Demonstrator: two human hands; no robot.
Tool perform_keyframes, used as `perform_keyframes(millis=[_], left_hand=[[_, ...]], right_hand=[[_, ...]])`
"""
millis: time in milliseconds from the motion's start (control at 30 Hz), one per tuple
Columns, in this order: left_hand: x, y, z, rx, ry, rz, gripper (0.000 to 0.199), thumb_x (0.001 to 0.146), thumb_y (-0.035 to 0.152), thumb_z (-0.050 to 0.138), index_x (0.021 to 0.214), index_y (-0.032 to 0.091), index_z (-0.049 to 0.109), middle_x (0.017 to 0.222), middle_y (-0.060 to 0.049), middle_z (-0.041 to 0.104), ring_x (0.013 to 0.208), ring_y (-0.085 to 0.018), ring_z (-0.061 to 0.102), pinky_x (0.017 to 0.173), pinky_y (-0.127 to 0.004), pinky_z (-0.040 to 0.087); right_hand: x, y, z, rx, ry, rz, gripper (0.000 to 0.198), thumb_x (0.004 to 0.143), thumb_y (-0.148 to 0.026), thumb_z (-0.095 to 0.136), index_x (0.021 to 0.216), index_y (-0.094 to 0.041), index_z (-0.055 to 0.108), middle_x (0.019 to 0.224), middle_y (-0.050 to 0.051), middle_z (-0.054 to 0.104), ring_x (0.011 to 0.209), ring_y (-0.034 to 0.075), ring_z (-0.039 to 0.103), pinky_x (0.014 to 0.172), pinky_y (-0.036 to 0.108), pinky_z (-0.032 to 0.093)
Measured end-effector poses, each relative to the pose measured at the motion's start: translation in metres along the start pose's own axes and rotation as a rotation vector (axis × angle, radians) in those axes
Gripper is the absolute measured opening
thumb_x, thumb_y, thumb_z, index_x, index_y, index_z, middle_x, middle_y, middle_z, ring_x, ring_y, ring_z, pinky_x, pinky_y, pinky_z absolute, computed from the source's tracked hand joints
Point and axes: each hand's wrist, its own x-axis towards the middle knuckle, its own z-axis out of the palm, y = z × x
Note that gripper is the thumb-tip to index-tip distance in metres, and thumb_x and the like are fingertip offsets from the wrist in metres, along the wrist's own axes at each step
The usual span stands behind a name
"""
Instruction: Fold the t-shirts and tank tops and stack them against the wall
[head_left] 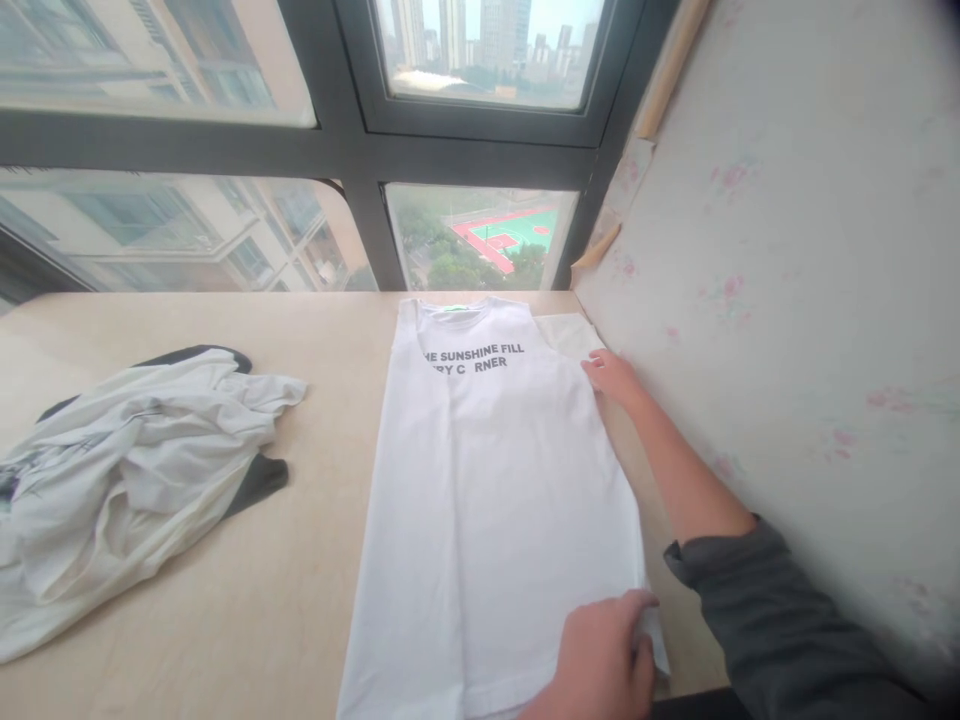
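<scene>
A white T-shirt with dark printed letters lies flat on the pale wooden surface, its collar toward the window. The left side is folded inward over the front and covers the start of the lettering. Near the bottom right corner of the shirt, my left hand is closed, pinching the side edge by the hem. My right hand reaches in from the right and has its fingers closed at the edge of the right sleeve, which is spread outward.
A crumpled white garment with dark parts lies on the wooden surface at the left. A dark-framed window stands behind. Along the right runs a wall with flowered wallpaper, close to my right arm; its paper peels near the window.
</scene>
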Motion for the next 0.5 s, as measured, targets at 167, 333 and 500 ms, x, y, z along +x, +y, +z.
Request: perform_keyframes(millis=[167,333,500], left_hand=[[0.001,0.0,0.002,-0.052,-0.013,-0.011,0.038,0.087,0.026,0.048,0.12,0.032,0.066,0.116,-0.005,0.07,0.108,-0.026,0.062,0.097,-0.043,0.046],[-0.005,0.004,0.002,-0.043,-0.056,-0.021,0.035,0.081,0.021,0.052,0.108,0.031,0.073,0.104,-0.005,0.073,0.093,-0.024,0.065,0.086,-0.038,0.052],[-0.049,-0.014,-0.024,0.008,-0.054,-0.058,0.039,0.075,0.016,0.055,0.106,0.028,0.074,0.098,-0.004,0.076,0.086,-0.021,0.068,0.083,-0.033,0.053]], right_hand=[[0.03,-0.015,-0.003,-0.046,-0.196,-0.019,0.022,0.083,-0.025,0.06,0.096,-0.01,0.069,0.071,0.006,0.068,0.062,0.015,0.061,0.063,0.026,0.047],[0.026,-0.054,-0.018,-0.144,-0.193,-0.112,0.038,0.077,-0.015,0.059,0.114,-0.01,0.065,0.073,0.005,0.067,0.06,0.015,0.058,0.062,0.027,0.045],[0.017,-0.128,0.009,-0.253,-0.156,-0.276,0.036,0.074,-0.017,0.064,0.11,-0.017,0.066,0.101,0.008,0.071,0.092,0.022,0.063,0.077,0.027,0.046]])
